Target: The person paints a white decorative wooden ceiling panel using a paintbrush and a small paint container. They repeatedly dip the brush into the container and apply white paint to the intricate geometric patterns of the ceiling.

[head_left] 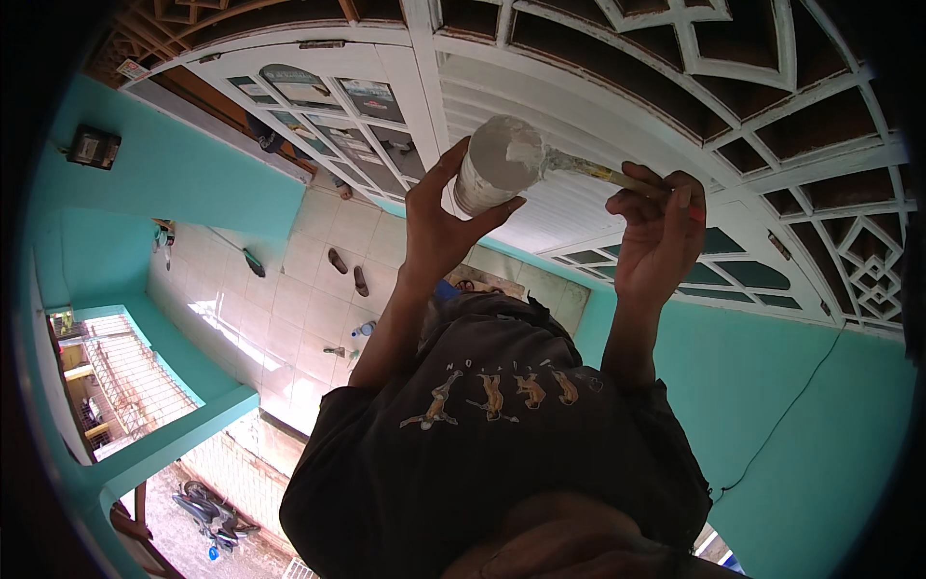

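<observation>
Raised in front of the white louvred panel (526, 96), my left hand (439, 217) grips a white paint can (473, 190), fingers and thumb around its side. The can's mouth is tilted towards me, and white paint coats the inside. A paintbrush (603, 174) is in my right hand (661, 227), its handle pinched between thumb and fingers. The brush's white-coated head lies at the right side of the can's mouth. Whether the bristles press on the rim or only overlap it, I cannot tell.
White window frames with glass panes (333, 101) and lattice work (752, 58) stand close ahead. Turquoise walls (772, 405) flank me. On the tiled floor (309, 251) lie sandals (361, 281), a bottle (364, 329) and a broom (253, 262). A motorcycle (212, 511) is outside.
</observation>
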### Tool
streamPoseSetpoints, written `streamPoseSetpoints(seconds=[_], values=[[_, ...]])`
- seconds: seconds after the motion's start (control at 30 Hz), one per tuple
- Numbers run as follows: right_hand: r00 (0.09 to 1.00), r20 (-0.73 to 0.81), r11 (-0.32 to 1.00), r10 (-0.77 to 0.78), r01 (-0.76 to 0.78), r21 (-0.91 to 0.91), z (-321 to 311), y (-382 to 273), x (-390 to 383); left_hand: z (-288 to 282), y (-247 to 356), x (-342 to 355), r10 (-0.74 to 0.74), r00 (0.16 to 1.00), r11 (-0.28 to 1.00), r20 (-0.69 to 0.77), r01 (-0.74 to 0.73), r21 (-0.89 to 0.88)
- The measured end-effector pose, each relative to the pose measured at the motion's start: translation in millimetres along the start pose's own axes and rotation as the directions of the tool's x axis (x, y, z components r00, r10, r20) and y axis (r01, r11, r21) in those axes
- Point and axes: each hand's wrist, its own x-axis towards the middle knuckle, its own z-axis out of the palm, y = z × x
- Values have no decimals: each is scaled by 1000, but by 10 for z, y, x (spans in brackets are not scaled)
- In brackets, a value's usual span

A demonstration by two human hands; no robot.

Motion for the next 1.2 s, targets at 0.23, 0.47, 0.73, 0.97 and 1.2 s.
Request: streamPoseSetpoints(seconds=[0.23,0.47,0.73,0.97,1.2], values=[[993,-116,997,16,-7,74,-52,-3,0,-10,38,18,-24,999,999,29,23,34],[993,-108,988,55,-38,148,-41,-9,62,34,74,120,-29,998,999,50,30,-15],[994,-81,990,68,-57,126,-15,5,74,48,93,159,-41,998,999,41,41,-20],[996,-63,986,70,-60,156,-1,12,88,46,103,156,-32,999,999,21,32,-35],[999,-25,973,46,-39,228,75,-157,291,9,217,287,12,1000,999,6,-12,-40]])
